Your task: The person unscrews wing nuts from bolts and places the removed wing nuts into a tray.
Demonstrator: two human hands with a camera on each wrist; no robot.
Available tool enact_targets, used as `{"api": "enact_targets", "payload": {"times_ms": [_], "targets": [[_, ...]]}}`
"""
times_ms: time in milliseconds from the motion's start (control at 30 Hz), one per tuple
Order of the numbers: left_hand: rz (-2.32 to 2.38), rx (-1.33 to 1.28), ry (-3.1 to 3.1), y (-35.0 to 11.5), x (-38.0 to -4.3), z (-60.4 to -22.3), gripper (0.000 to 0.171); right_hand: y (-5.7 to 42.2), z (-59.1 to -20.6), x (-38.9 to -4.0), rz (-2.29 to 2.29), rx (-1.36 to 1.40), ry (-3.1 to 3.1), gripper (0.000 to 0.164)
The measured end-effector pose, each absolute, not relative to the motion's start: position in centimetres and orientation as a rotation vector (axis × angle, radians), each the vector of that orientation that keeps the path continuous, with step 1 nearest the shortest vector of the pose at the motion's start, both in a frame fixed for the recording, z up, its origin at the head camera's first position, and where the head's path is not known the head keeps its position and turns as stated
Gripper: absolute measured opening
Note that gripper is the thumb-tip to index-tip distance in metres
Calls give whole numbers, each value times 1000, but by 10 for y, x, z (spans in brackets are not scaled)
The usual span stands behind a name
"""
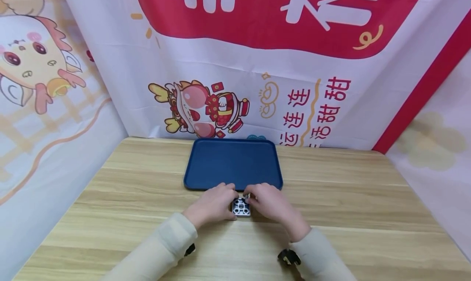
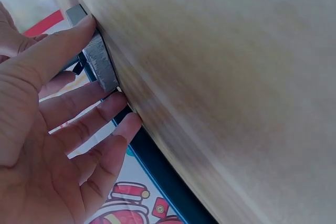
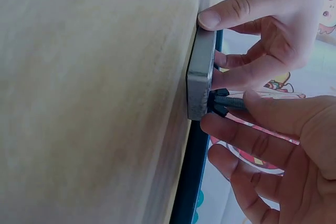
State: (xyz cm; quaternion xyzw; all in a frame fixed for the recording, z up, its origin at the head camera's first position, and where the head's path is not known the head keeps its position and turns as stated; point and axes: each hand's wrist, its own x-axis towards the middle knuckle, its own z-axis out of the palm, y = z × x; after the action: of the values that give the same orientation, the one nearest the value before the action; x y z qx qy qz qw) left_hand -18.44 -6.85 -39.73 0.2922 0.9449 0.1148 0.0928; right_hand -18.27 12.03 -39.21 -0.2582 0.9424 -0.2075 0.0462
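Observation:
A small square metal block (image 1: 241, 210) with several round holes in its top lies flat on the wooden table. My left hand (image 1: 215, 205) grips it from the left, thumb at the near edge and fingers at the far side. In the right wrist view, a dark threaded screw (image 3: 231, 102) stands out from the block's top face, with a black winged piece (image 3: 217, 103) around its lower end. My right hand (image 1: 270, 203) pinches this screw between thumb and index finger, its other fingers loosely bent beside the block. The screw's far end is hidden behind the right thumb.
A dark blue tray (image 1: 232, 140) lies just beyond both hands, its near rim close to the fingertips. Behind the wooden table (image 1: 349, 191) hangs a printed cloth (image 1: 257, 60), and more printed cloth covers the left and right sides.

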Motion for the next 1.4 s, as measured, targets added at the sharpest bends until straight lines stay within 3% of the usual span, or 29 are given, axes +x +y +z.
{"api": "enact_targets", "payload": {"times_ms": [500,900,1100,1400], "targets": [[472,775,2720,-73,-187,-397,49,119,-397,-180,-740,-728,2901,9],[1015,652,2557,-84,-194,-401,41,118,-392,-179,-926,-548,2978,9],[1219,617,2476,-88,-197,-402,47,117,-389,-179,-1000,-514,2982,9],[1746,117,2196,-83,-192,-407,37,114,-383,-176,-1167,-478,3065,10]]}}
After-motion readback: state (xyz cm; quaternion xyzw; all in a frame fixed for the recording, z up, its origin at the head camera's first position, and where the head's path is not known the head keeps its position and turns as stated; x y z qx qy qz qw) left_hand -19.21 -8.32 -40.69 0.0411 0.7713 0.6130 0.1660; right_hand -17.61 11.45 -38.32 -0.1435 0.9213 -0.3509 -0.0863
